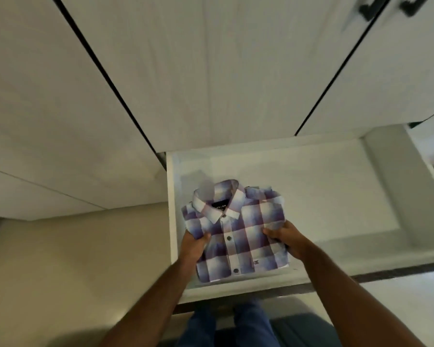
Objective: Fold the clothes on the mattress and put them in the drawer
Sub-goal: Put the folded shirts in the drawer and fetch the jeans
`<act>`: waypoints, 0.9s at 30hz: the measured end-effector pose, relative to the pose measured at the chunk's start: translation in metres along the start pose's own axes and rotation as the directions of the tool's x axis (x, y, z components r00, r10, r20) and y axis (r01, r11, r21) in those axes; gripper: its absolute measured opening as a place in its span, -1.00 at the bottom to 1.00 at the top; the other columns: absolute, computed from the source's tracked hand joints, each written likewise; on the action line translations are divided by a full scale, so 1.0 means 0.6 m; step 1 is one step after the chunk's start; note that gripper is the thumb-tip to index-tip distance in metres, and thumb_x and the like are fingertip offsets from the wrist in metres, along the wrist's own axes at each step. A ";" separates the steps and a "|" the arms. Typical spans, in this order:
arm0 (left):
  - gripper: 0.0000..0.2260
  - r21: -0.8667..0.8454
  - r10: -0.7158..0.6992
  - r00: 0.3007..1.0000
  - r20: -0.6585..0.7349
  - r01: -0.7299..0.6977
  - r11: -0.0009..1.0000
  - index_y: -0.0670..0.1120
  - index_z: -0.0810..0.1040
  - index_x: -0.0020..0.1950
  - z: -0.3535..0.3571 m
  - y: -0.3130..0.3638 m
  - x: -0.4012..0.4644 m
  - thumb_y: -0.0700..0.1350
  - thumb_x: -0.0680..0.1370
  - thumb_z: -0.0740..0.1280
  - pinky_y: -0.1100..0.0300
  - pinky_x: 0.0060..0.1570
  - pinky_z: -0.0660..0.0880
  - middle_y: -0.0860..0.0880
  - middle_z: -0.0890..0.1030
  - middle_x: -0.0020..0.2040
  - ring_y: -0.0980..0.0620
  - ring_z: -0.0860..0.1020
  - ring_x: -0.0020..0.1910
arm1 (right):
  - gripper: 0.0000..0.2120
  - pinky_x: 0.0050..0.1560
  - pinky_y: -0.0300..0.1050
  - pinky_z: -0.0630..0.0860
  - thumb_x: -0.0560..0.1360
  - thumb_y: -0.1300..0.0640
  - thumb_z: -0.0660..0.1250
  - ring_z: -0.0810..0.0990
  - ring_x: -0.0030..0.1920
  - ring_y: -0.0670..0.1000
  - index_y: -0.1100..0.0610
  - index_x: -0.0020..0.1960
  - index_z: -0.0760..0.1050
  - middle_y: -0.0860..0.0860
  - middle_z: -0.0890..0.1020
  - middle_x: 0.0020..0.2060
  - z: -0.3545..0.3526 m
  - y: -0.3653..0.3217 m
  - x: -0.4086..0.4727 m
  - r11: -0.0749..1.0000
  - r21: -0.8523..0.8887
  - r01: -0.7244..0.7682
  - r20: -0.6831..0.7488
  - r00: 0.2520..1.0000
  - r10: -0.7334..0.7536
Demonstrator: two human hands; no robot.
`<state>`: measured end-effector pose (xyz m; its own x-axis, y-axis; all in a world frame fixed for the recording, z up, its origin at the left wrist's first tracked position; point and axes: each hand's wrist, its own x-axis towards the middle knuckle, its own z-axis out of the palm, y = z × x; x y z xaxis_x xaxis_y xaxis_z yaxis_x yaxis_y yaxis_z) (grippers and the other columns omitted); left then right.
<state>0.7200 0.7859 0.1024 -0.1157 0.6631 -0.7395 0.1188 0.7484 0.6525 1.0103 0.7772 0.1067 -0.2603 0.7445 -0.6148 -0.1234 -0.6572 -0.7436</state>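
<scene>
Light: dim, even indoor light; the drawer (311,186) floor is the brightest area.
Shadows: soft shade under the cabinet doors (211,71) and on the near floor.
Blur: door handles (371,8) far right smear with motion.
Distortion: wide-angle lens bends the door lines outward at the edges.

Beyond the hands and above them, tall white wardrobe doors (206,71) fill most of the view, split by two dark vertical gaps. Up and to the right of the hands, two black door handles (391,6) show at the top edge, blurred. To the left of the hands lies a beige floor (73,259), meeting a lower white panel (48,194). Below the hands, between the forearms, blue trouser legs (236,321) are visible, with a dark green surface (293,329) just to their right
</scene>
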 end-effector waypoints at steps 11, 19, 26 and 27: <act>-0.12 0.721 0.331 0.943 0.010 -0.236 0.651 -0.02 -0.02 0.65 0.031 -0.115 0.047 -0.05 0.51 0.48 -0.14 0.54 0.18 -0.05 0.06 0.65 -0.07 0.06 0.61 | 0.07 0.52 0.21 0.25 0.37 -0.28 0.52 0.14 0.58 0.21 0.02 0.63 -0.01 0.10 0.13 0.60 -0.027 0.101 0.074 0.547 -0.801 -0.246 -0.313 0.949 -0.033; 0.28 0.906 0.333 0.847 0.413 -0.418 -0.061 -0.06 -0.15 0.66 0.058 -0.153 0.127 0.41 0.21 0.52 -0.41 0.48 -0.14 -0.22 -0.22 0.63 -0.33 -0.22 0.59 | 0.31 0.55 0.36 -0.25 0.31 -0.46 0.44 -0.39 0.58 0.27 -0.01 0.62 -0.41 0.12 -0.40 0.59 0.026 0.170 0.130 -0.094 -0.983 0.158 0.166 0.983 -0.080; 0.21 0.887 0.198 0.865 0.461 -0.454 -0.085 0.00 -0.38 0.60 0.061 -0.154 0.164 0.41 0.35 0.43 -0.38 0.49 -0.17 -0.18 -0.42 0.57 -0.32 -0.39 0.54 | 0.38 0.54 0.31 -0.27 0.24 -0.51 0.43 -0.40 0.58 0.23 -0.03 0.61 -0.45 0.10 -0.41 0.59 0.015 0.191 0.166 -0.071 -0.988 0.134 0.134 0.991 0.000; 0.17 0.887 0.189 0.867 0.461 -0.454 -0.078 -0.01 -0.35 0.61 0.060 -0.138 0.152 0.38 0.38 0.42 -0.37 0.48 -0.16 -0.18 -0.41 0.58 -0.32 -0.37 0.54 | 0.35 0.55 0.31 -0.26 0.28 -0.48 0.44 -0.40 0.58 0.23 -0.03 0.61 -0.46 0.10 -0.41 0.59 0.019 0.177 0.152 -0.046 -0.991 0.123 0.122 0.992 0.008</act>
<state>0.7350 0.7840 -0.0248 0.3764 0.7107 -0.5943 0.9184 -0.3705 0.1387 0.9626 0.7740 -0.0257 -0.3765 0.7194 -0.5838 0.9231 0.2379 -0.3022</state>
